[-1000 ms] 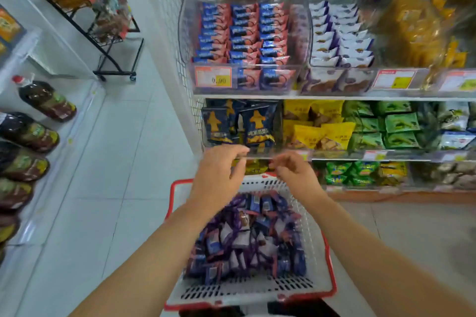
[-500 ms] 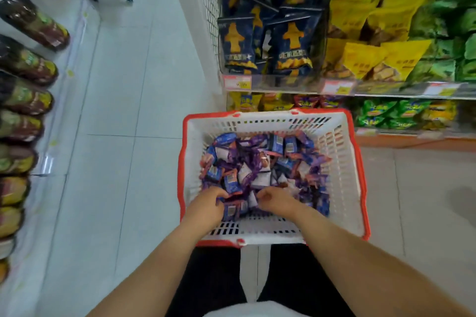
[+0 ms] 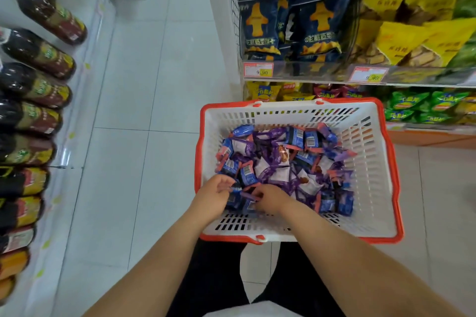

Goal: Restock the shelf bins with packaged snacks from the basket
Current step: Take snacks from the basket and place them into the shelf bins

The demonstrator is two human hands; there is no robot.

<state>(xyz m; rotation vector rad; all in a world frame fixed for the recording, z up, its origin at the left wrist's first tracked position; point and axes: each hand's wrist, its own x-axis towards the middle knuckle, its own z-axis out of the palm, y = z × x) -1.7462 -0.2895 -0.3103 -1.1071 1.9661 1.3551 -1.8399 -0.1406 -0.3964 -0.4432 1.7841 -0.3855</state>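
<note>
A white basket with a red rim point(image 3: 373, 219) stands on the floor in front of the shelf. Inside lies a heap of small blue and purple snack packets point(image 3: 283, 162). Both hands are down in the near left corner of the basket. My left hand point(image 3: 213, 197) curls its fingers round a blue packet point(image 3: 235, 189) at the heap's edge. My right hand point(image 3: 270, 199) pinches another small packet point(image 3: 251, 195) beside it. The upper shelf bins are out of view.
On the right stands the shelf point(image 3: 360, 80) with dark blue bags point(image 3: 291, 26), yellow bags point(image 3: 412, 41) and green bags point(image 3: 425, 105) lower down. Dark bottles point(image 3: 38, 85) lie in a row along the left. A white tiled aisle point(image 3: 154, 85) runs between them.
A second ago both hands were up at the shelf edge. They came down into the basket and have since closed on packets at its near left corner. My view tilted down.
</note>
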